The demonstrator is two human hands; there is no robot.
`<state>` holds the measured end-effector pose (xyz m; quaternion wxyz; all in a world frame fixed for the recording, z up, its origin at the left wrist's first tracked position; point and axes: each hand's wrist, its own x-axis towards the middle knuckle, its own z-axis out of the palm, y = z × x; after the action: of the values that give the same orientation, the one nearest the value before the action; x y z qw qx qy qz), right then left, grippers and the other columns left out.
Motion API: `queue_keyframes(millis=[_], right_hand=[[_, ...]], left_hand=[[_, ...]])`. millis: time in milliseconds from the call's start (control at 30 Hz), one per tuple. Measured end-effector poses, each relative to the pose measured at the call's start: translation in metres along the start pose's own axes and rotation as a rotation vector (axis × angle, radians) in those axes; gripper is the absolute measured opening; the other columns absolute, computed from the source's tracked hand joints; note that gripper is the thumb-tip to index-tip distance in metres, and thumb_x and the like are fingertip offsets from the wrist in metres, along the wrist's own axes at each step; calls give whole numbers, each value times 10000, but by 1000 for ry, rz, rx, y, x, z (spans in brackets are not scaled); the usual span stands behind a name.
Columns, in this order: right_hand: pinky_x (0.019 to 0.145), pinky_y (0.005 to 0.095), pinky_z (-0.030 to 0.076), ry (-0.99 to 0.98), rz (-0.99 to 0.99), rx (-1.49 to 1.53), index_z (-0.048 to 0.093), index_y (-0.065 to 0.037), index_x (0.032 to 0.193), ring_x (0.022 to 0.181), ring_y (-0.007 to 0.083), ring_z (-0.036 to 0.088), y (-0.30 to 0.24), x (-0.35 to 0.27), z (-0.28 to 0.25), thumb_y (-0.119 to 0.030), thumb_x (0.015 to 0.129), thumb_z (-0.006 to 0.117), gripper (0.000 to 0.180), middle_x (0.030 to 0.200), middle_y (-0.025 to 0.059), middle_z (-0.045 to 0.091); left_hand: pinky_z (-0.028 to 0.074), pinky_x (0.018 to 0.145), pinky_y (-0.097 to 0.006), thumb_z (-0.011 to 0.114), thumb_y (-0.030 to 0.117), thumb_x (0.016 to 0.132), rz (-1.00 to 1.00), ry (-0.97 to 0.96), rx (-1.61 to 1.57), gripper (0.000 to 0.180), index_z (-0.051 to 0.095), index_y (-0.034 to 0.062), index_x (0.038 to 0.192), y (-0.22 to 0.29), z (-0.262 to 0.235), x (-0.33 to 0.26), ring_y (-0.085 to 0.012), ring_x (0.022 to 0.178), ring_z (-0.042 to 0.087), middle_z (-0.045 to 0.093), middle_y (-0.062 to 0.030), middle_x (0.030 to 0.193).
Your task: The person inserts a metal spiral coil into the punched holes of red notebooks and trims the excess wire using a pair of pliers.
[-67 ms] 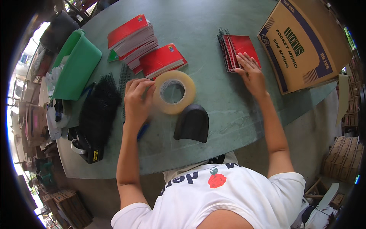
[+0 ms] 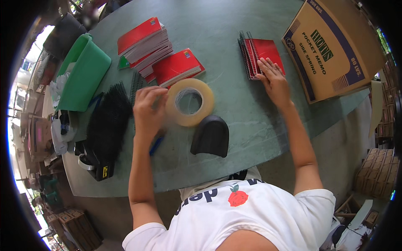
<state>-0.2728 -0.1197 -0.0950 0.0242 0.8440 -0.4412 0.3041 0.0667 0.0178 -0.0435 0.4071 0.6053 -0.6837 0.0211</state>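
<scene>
My right hand (image 2: 274, 83) lies flat, fingers stretched, on the near edge of a stack of red spiral notebooks (image 2: 270, 49). Their black wire coils run along the left side. My left hand (image 2: 147, 109) is closed with bent fingertips drawn together, just left of a big roll of clear tape (image 2: 207, 101). Whatever those fingers pinch is hidden or too small to make out. Black wire coils (image 2: 136, 83) lie behind that hand. Past the tape sit a red-covered pad stack (image 2: 176, 67) without visible coils and a taller pile (image 2: 144, 39).
A black curved piece (image 2: 211, 137) lies near the table edge. Left are a bundle of black coils (image 2: 109, 121), a black tape dispenser (image 2: 98, 161) and a green bin (image 2: 86, 77). A cardboard box (image 2: 331, 52) stands at the right. Something blue (image 2: 156, 145) lies beside my left wrist.
My left hand has shifted slightly to the left, away from the tape roll. My right hand stays flat on the spiral notebooks.
</scene>
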Motion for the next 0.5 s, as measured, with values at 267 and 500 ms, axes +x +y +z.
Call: queue_keyframes(millis=[267,500], right_hand=[[990,395,420,-123,-2,-131,611,-65,1164,1167,303,541,-11,18,-14,-195,881,590,311,1211,116,606],[810,383,504,-215,-465,387,668,-60,1033,947,266,624,-113,100,30,-106,810,639,229,986,114,665]], left_hand=[[493,757,-301,664,131,827,-503,198,143,155,693,37,947,-59,-62,14,-187,790,663,694,-123,868],[503,749,-450,623,253,840,-568,-152,468,271,631,5,951,-109,15,-10,-381,880,631,638,-219,937]])
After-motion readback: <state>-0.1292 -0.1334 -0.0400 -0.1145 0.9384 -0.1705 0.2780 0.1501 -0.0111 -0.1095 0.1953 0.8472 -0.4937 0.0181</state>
